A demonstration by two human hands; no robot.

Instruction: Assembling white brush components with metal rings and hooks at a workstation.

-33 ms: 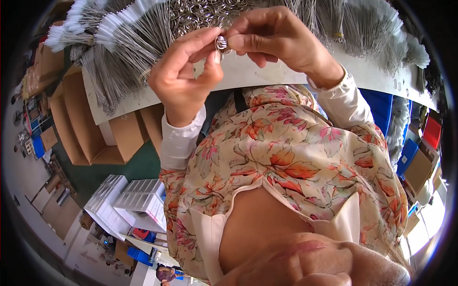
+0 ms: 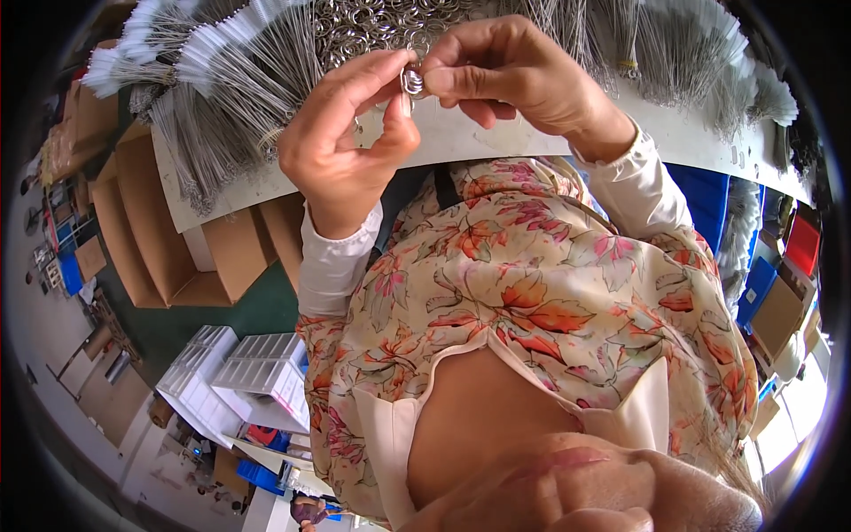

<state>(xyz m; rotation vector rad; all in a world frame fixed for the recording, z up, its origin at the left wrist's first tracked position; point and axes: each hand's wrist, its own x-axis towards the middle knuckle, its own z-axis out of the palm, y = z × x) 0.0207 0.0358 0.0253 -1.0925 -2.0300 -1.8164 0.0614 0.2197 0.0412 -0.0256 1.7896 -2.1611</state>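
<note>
At twelve o'clock, your left hand [image 2: 346, 137] and your right hand [image 2: 510, 80] are pinching small, round, shiny silver metal rings [image 2: 412, 82] over the flat white worktop [image 2: 461, 144].

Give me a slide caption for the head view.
Left hand and right hand pinch silvery metal rings near a ring pile and bundles of white-tipped wire.

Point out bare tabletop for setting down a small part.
Free: white table strip between the left hand, right hand and near edge; another between the right wire bundles and that edge. Crowded: far middle, ring heap; left, more wire bundles.
</note>
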